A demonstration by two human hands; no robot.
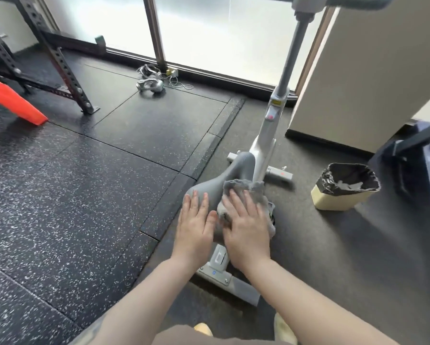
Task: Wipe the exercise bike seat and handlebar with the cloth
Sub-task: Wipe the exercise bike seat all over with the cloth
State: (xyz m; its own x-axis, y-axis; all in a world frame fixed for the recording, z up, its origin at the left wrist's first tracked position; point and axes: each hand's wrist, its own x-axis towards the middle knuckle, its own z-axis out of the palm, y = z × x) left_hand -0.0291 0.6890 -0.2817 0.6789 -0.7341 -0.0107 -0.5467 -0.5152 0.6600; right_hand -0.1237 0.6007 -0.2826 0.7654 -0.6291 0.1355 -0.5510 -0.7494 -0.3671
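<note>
The grey exercise bike seat [230, 174] sits low in the middle of the head view, its narrow nose pointing away from me. A crumpled grey cloth [246, 189] lies over the seat's right half. My right hand [246, 225] presses flat on the cloth, fingers spread. Bare of any cloth, my left hand [196, 225] rests flat on the seat's left half. The handlebar [353, 2] shows only as a dark bar at the top edge, above the grey post [292, 53].
A cream bin [343, 188] with a black liner stands right of the bike. A black squat rack [59, 63] and an orange pad [12, 102] are at the left. Cables and a headset [150, 83] lie by the window. A beige wall [370, 70] is right of the post.
</note>
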